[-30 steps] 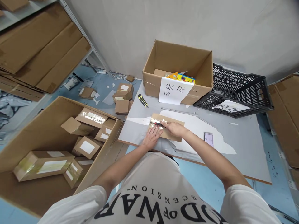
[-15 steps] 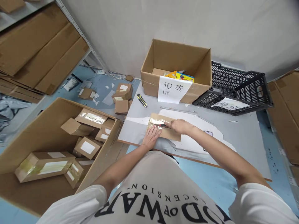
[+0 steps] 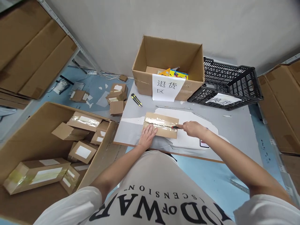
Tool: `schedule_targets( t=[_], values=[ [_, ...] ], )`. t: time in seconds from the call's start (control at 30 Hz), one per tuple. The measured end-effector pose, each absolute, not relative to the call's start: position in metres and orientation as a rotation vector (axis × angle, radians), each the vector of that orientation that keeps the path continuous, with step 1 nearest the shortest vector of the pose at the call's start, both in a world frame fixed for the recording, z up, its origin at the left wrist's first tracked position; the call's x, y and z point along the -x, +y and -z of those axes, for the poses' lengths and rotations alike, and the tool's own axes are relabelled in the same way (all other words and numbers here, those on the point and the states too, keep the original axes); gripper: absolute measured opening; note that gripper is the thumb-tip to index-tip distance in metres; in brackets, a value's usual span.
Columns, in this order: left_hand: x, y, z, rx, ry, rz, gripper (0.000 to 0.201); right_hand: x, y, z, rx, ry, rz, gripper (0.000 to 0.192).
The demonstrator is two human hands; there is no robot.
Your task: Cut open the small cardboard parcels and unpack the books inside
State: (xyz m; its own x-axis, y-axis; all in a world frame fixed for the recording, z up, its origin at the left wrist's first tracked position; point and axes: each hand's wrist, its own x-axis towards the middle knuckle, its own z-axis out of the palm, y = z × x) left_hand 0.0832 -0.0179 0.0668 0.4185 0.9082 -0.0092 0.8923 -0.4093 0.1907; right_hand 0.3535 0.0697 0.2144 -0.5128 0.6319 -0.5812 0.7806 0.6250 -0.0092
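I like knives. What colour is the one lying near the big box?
Yellow and black utility knife, head view.

Grey tabletop [image 3: 236, 134] bearing: a taped flat parcel [image 3: 161, 124] near the front edge; a yellow utility knife [image 3: 136, 100] at the far left; an open labelled carton [image 3: 167, 70] and a black crate [image 3: 228, 86] along the wall; a phone [image 3: 204, 143], partly hidden.

Paper sign [image 3: 166, 88] on open carton [image 3: 168, 62]: "退货区". Shirt [image 3: 150, 203], inverted: "OF WAR".
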Motion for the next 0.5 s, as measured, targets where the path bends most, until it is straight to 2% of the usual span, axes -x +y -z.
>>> schedule_targets(
  t=[0.23,0.5],
  values=[
    [-0.086,-0.017,-0.069,-2.483,1.626,-0.116,0.070,-0.391,0.059,-0.221,-1.128,2.241,0.379,0.074],
    [-0.087,-0.019,-0.071,-2.515,1.610,-0.101,0.069,-0.419,0.044,-0.207,-1.180,2.291,0.437,0.062]
  ],
)
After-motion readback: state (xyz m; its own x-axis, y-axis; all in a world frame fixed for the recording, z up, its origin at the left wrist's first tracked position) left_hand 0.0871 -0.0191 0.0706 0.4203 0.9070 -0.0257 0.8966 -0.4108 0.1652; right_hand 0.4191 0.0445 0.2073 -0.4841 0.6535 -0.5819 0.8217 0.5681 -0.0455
